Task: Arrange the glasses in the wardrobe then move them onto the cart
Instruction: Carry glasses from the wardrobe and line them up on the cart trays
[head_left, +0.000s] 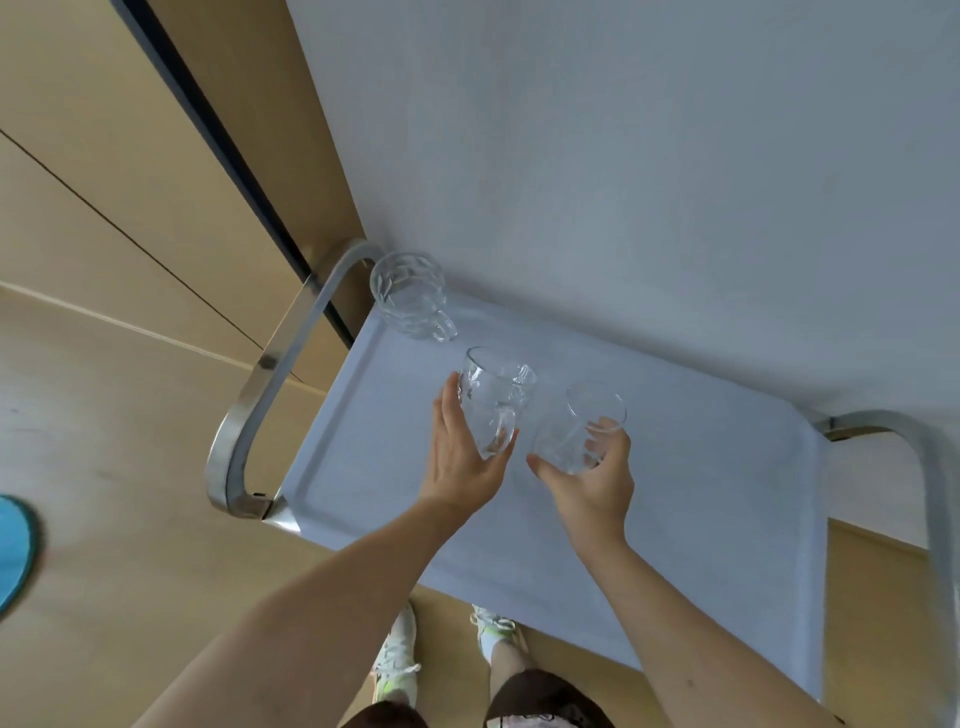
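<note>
Now left hand (457, 457) grips mug (493, 400), right hand (592, 478) grips tumbler (576, 431), above cart (701, 493).

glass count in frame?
3: faceted mug standing at the cart tray's far-left corner; handled glass in the left hand; tumbler in the right hand. None visibly hidden.

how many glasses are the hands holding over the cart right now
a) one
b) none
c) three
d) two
d: the left hand grips a handled glass, the right hand grips a plain glass, and the faceted mug stands alone on the cart tray.
</note>
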